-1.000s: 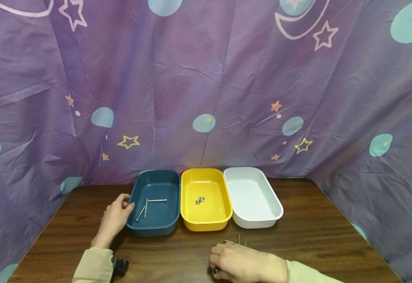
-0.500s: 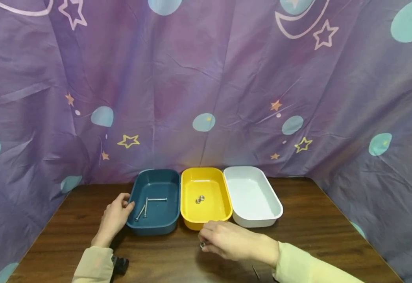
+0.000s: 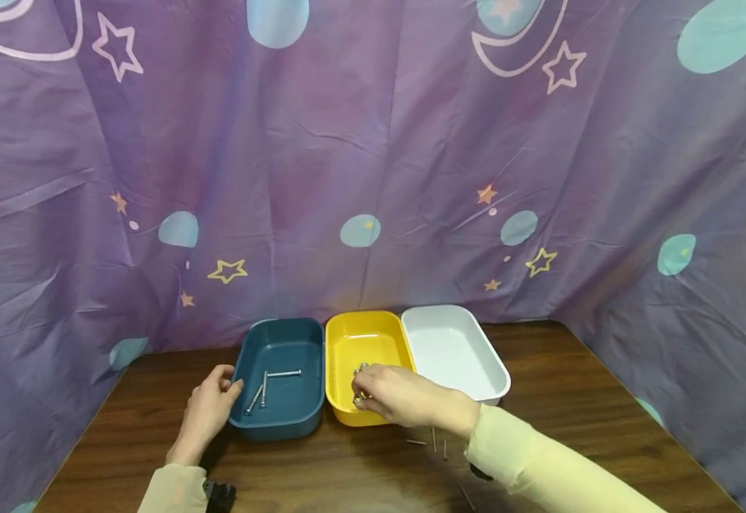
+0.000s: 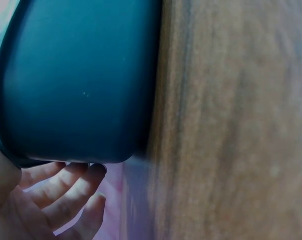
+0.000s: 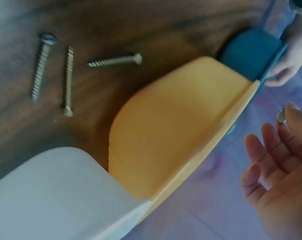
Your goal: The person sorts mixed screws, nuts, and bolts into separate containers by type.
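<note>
My left hand [image 3: 208, 406] holds the left rim of the dark blue tray [image 3: 283, 431], thumb at the rim and fingers along the outer wall. Three long silver bolts [image 3: 284, 373] lie in that tray. Over the front part of the yellow tray [image 3: 332, 370] is my right hand [image 3: 405, 395]. It pinches a small metal nut [image 5: 281, 117] between thumb and finger, the other fingers loosely bent in the right wrist view. Nuts [image 3: 363, 368] in the yellow tray are partly hidden behind this hand.
A white tray [image 3: 452, 356] stands right of the yellow one, all three side by side. Several screws [image 3: 467, 497] lie on the brown wooden table [image 3: 578, 427] in front of the trays. A purple patterned cloth [image 3: 373, 142] hangs behind.
My right hand has moved forward and slightly left from the table near the screws to over the yellow tray, carrying the nut. My left hand stays at the blue tray. The head view tilts slightly.
</note>
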### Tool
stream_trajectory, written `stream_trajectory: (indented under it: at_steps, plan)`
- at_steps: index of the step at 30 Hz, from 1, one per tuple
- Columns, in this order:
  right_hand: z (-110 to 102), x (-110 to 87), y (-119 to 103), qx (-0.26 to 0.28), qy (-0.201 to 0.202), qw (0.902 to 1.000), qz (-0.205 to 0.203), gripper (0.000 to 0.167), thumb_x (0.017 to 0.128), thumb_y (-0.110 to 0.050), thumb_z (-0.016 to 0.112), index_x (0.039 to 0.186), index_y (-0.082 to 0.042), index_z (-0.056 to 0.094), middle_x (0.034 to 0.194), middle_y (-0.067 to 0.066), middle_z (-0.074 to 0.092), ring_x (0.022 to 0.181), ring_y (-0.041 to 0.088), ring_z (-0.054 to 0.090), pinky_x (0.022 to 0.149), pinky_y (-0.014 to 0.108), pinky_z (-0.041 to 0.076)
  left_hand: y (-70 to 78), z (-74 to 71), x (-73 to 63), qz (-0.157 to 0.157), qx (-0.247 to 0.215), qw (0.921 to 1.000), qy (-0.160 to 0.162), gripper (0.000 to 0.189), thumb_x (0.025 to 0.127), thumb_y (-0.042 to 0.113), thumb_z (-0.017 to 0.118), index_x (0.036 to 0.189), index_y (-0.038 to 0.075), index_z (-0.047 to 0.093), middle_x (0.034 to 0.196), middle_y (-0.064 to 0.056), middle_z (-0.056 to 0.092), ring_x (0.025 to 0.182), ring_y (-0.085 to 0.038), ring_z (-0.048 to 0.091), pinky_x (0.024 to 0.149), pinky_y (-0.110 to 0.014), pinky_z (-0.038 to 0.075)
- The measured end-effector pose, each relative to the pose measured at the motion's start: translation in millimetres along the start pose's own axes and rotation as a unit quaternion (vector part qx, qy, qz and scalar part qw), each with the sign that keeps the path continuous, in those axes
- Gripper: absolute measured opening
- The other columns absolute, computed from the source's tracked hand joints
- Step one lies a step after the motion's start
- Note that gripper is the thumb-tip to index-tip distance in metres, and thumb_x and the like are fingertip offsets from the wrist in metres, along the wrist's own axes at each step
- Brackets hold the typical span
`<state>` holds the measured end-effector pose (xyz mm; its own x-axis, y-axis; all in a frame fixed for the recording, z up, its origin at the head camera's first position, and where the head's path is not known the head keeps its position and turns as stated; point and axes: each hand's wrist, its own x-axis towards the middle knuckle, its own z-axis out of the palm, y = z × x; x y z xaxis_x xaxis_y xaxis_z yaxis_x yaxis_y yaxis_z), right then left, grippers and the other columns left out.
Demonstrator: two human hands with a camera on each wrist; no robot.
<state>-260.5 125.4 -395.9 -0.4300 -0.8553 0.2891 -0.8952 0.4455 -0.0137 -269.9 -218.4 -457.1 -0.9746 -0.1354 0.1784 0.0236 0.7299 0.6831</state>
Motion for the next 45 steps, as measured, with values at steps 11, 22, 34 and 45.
stream_trajectory:
  at_steps: [11,22,34,45]
  plan:
    - [6.0,20.0,34.4,0.017,-0.003,0.9964,0.083,0.007,0.095,-0.015,0.064,0.093,-0.011,0.060,0.087,-0.003,0.060,0.080,0.012,0.057,0.077,0.029,0.048,-2.2,-0.2,0.3,0.001,0.001,1.0000,0.007,0.037,0.094,0.020,0.061,0.126,0.003,0.055,0.103,-0.017,0.066,0.094,-0.038,0.062,0.076,-0.055,0.045]
    - [17.0,29.0,64.1,0.060,0.055,0.9766,0.199,0.009,0.094,-0.010,0.063,0.094,-0.001,0.062,0.083,0.007,0.067,0.070,0.017,0.062,0.065,0.033,0.052,-2.1,2.3,3.6,0.004,-0.005,1.0000,0.007,0.036,0.094,0.021,0.061,0.126,0.004,0.055,0.103,-0.016,0.067,0.093,-0.038,0.063,0.075,-0.055,0.045]
    - [37.1,40.3,70.8,0.088,0.052,0.9463,0.307,0.010,0.093,-0.010,0.065,0.096,-0.001,0.063,0.084,0.010,0.067,0.076,0.021,0.065,0.069,0.035,0.052,-3.3,1.3,3.9,0.003,-0.008,1.0000,-0.002,0.039,0.094,0.021,0.061,0.127,0.003,0.054,0.104,-0.018,0.067,0.095,-0.039,0.062,0.075,-0.055,0.045]
    - [39.7,54.0,68.2,0.080,0.024,0.9486,0.305,0.012,0.094,-0.011,0.062,0.100,-0.001,0.063,0.091,0.010,0.069,0.082,0.023,0.066,0.074,0.036,0.052,-2.0,-4.0,1.5,-0.002,-0.002,1.0000,-0.004,0.039,0.095,0.021,0.061,0.128,0.004,0.053,0.107,-0.019,0.065,0.096,-0.040,0.061,0.075,-0.055,0.044]
